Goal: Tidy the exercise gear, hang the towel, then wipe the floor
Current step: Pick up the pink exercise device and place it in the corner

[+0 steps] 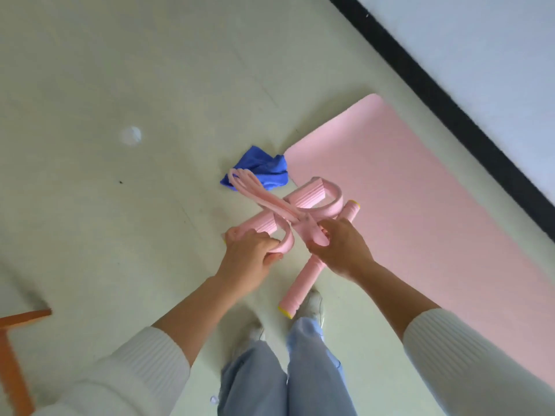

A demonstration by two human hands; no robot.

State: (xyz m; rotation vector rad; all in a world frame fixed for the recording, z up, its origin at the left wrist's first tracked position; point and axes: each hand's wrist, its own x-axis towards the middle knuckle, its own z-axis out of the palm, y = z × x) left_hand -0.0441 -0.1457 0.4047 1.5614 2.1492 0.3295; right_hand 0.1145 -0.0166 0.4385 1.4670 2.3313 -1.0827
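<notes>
I hold a pink pedal resistance puller [310,195] above the floor, with its foam foot loops, folded rubber tubes and a pink handle bar with yellow end caps [303,285]. My left hand [250,255] grips one pink foot loop from the left. My right hand [339,246] grips the middle where the tubes meet the bar. A crumpled blue towel [264,168] lies on the floor just beyond the puller, at the corner of a pink exercise mat [405,187] spread out to the right.
The pale floor [120,70] spreads to the left and ahead, with a faint round mark [130,135]. A black skirting strip [450,115] runs along the white wall at upper right. An orange wooden furniture leg [15,355] stands at lower left. My legs and white shoes are below.
</notes>
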